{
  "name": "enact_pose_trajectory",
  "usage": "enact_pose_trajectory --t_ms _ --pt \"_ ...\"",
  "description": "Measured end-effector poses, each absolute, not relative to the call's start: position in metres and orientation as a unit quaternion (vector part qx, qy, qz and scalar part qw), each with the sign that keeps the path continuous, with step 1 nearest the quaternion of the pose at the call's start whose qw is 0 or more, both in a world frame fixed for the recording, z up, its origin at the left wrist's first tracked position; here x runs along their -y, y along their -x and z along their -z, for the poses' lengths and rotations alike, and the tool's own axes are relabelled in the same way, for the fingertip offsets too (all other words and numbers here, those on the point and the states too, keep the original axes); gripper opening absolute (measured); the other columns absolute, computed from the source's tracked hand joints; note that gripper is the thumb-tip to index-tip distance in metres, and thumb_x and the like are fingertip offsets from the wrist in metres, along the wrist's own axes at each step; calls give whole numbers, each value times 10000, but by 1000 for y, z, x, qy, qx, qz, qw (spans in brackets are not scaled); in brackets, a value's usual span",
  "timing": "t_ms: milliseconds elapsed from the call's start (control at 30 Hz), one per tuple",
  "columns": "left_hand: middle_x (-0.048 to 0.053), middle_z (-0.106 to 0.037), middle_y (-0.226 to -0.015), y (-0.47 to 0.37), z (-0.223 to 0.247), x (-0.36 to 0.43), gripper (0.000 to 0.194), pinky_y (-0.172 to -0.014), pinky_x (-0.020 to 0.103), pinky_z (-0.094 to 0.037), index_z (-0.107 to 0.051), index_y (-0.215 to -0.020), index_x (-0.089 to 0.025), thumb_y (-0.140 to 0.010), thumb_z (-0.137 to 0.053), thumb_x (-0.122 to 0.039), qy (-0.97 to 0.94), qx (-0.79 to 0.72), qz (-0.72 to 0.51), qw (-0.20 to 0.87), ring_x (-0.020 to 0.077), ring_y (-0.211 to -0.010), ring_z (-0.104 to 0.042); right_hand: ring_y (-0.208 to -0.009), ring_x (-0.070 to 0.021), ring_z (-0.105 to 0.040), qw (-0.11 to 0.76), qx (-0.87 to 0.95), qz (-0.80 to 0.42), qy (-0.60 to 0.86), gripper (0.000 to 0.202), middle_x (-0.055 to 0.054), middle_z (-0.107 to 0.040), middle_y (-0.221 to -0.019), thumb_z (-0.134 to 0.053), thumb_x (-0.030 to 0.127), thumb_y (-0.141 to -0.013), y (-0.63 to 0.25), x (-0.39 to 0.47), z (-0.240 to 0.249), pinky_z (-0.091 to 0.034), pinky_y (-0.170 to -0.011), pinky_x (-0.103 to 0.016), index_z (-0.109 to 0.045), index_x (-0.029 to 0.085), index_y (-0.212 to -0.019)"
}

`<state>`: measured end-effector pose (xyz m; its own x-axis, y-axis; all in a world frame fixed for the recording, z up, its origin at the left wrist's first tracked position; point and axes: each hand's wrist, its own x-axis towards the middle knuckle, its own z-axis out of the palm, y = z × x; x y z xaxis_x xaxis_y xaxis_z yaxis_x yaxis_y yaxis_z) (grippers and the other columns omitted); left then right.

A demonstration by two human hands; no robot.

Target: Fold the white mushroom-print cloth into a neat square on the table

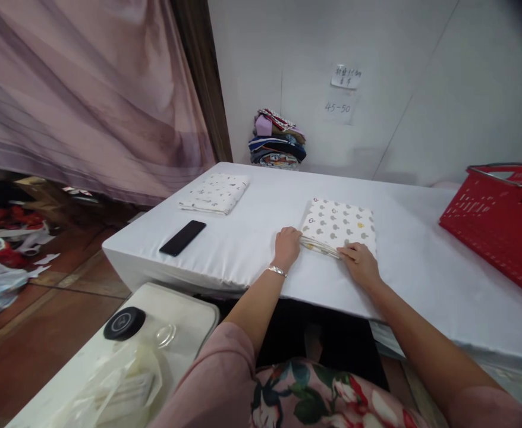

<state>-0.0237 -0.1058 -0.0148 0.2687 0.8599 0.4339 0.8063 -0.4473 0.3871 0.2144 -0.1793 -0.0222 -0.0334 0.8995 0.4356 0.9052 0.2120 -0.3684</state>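
A folded white cloth (337, 221) with grey printed shapes and a few yellow and red ones lies on the white-covered table (261, 235). At its near left corner, my left hand (286, 246) is closed on the edge, a bracelet on the wrist. My right hand (358, 261) pinches the near edge towards the right, thumb and fingers together. Several layers show along the near side between the two hands. Farther left lies a second folded white cloth (216, 193) with small dark prints, touched by neither hand.
A black phone (183, 238) lies left on the table. A red plastic basket (497, 220) stands at the right. Stacked folded fabrics (277, 139) sit by the wall. A white side table (172, 303) at lower left bears a black round lid (124, 323) and a plastic bag (127, 380).
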Motion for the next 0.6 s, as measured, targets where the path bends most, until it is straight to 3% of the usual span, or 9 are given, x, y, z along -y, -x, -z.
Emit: enact_pose_trajectory --t_ms 167,400,600 --pt "50 -587 -1127 17 14 110 257 -888 352 -401 -617 -1097 -257 -899 -473 -179 -823 -459 -332 28 189 -1089 -478 -871 -191 -538 298 706 -32 642 243 -23 -616 -931 -512 317 -846 -213 177 18 -431 -719 -318 -716 296 -978" --pt "30 -618 -1027 6 12 105 210 -845 340 -394 -656 -943 -253 -879 -496 -133 -858 -424 -289 20 188 -1006 -502 -832 -186 -527 271 708 -19 652 271 -26 -606 -902 -495 303 -863 -208 176 11 -418 -722 -315 -699 293 -1041" --pt "54 -614 -1037 11 8 106 201 -853 354 -391 -644 -953 -228 -890 -478 -135 -856 -429 -287 7 198 -1023 -494 -838 -189 -529 290 699 -12 654 244 -31 -612 -900 -515 290 -859 -206 177 15 -423 -710 -315 -712 286 -1002"
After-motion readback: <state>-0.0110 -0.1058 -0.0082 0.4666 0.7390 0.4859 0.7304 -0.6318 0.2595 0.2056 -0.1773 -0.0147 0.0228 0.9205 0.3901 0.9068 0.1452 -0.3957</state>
